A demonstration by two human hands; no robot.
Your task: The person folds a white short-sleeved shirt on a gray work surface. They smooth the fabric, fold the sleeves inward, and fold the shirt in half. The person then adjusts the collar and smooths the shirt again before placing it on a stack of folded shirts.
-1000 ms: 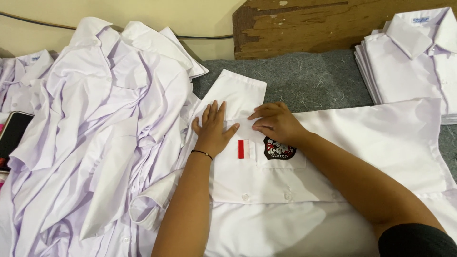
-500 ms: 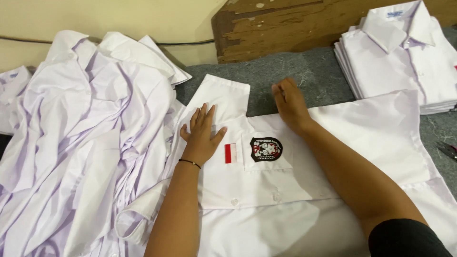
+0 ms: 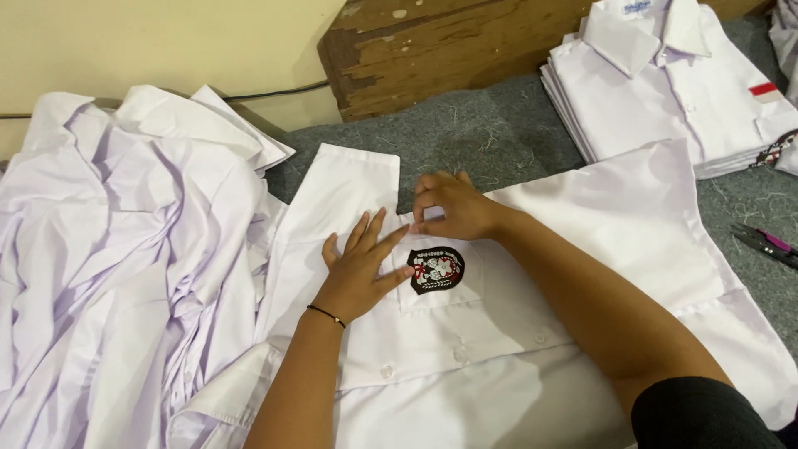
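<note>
A white shirt [image 3: 598,224] lies flat on the grey felt surface [image 3: 465,133], front up, with a black, red and white badge [image 3: 435,269] on its chest pocket. My left hand [image 3: 359,268] rests flat with fingers spread on the shirt, just left of the badge, a thin black band on the wrist. My right hand [image 3: 450,205] sits above the badge at the shirt's upper edge, fingers curled and pinching the white cloth there. A folded short sleeve [image 3: 345,187] sticks out to the upper left.
A loose heap of crumpled white shirts [image 3: 125,258] fills the left side. A neat stack of folded white shirts [image 3: 673,91] stands at the upper right. Scissors with pink handles [image 3: 765,244] lie at the right edge. A worn wooden block [image 3: 432,46] lines the back.
My right hand has drawn back from the shirt's far edge to just above the badge and curled onto the cloth. The small red and white patch beside the badge is now covered.
</note>
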